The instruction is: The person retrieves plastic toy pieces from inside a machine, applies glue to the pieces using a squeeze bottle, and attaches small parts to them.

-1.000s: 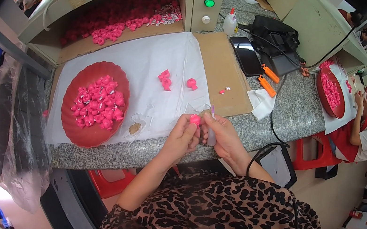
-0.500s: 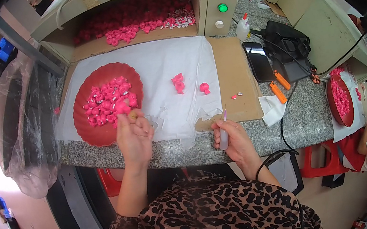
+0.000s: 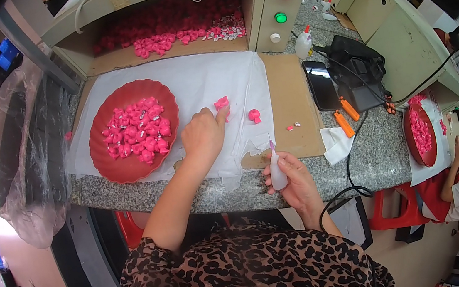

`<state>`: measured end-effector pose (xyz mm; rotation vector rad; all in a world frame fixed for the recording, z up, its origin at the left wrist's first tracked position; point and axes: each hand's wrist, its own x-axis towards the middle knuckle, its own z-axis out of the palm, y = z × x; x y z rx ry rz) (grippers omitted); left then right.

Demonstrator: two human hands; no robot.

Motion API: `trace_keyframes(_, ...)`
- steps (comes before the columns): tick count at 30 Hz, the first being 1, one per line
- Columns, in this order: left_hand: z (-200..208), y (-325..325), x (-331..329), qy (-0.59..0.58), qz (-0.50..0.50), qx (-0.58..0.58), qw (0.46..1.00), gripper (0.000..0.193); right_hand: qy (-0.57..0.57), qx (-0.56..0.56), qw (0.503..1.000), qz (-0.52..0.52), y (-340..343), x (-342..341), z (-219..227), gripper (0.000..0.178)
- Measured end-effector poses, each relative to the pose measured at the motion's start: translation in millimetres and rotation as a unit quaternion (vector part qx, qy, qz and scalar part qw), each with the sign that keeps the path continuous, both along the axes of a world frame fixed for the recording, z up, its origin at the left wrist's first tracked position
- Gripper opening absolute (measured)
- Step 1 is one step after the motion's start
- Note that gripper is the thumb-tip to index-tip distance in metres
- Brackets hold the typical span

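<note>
My left hand [image 3: 202,137] reaches over the white paper sheet, its fingers bent down onto the lower of two small pink plastic figure pieces. The thumb covers part of that piece and the fingertips are mostly hidden. The upper pink piece [image 3: 221,102] lies just beyond them. To their right sits a separate round-headed pink piece [image 3: 254,116]. At the table's near edge, my right hand [image 3: 296,180] is closed around a small translucent squeeze bottle [image 3: 278,175], its thin purple-based nozzle pointing up. A red scalloped bowl [image 3: 100,145] full of pink pieces [image 3: 135,128] stands left of my left hand.
Ahead is a beige cabinet [image 3: 278,35] with many pink pieces inside. A white glue bottle [image 3: 304,44], a phone [image 3: 322,85], a black bag [image 3: 355,65] and orange tools [image 3: 344,124] lie right. Another person [image 3: 456,192] sits at far right.
My left hand has left the bowl's near right edge, where it held a pink piece, and moved right to the pieces on the paper. My right hand now holds the bottle more upright.
</note>
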<state>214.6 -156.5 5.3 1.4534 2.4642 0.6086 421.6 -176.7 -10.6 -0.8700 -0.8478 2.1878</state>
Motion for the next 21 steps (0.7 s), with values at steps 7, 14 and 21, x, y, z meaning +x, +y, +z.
trace_keyframes(7, -22.4, 6.4, 10.7, 0.078, -0.027, 0.084, 0.993, 0.035, 0.062, -0.009, 0.998, -0.016, 5.7, 1.9, -3.1, 0.031)
trace_keyframes(14, -20.2, -16.8, 18.5, -0.230, -0.098, 0.199, 0.948, 0.025, 0.067, 0.070, 0.992, -0.075, 14.9, 8.1, -7.7, 0.020)
trace_keyframes(21, -32.0, -50.4, 24.1, -0.659, -0.101, 0.186, 0.721, 0.023, 0.107, 0.129, 0.975, -0.143, 24.3, 3.3, 0.5, 0.023)
